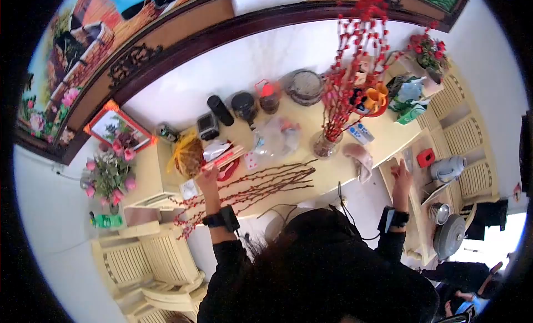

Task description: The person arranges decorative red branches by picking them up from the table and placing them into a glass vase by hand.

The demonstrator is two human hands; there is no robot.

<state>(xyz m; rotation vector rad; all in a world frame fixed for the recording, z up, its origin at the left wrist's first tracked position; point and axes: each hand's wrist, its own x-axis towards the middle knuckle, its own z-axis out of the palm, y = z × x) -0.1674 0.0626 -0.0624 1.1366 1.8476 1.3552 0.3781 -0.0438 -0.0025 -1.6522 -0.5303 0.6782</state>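
My left hand [209, 182] is over the front edge of the cream table, fingers apart and holding nothing, near a square white card [189, 189] and a red-and-white packet [229, 156]. Long branches with red buds [261, 184] lie along the table's front to the right of that hand. My right hand [401, 177] is raised at the right, fingers apart and empty, left of a red box [426, 157]. A glass vase [325, 146] holding upright red-budded branches [355, 62] stands between the hands, beside a pinkish cloth [360, 161].
Along the wall stand a black cylinder [220, 110], dark jars and a round container [305, 87]. A plastic bag [276, 137] lies mid-table. Flowers and a framed picture [120, 128] are at left; wooden chairs [150, 259] flank the table. Another person [472, 295] is at lower right.
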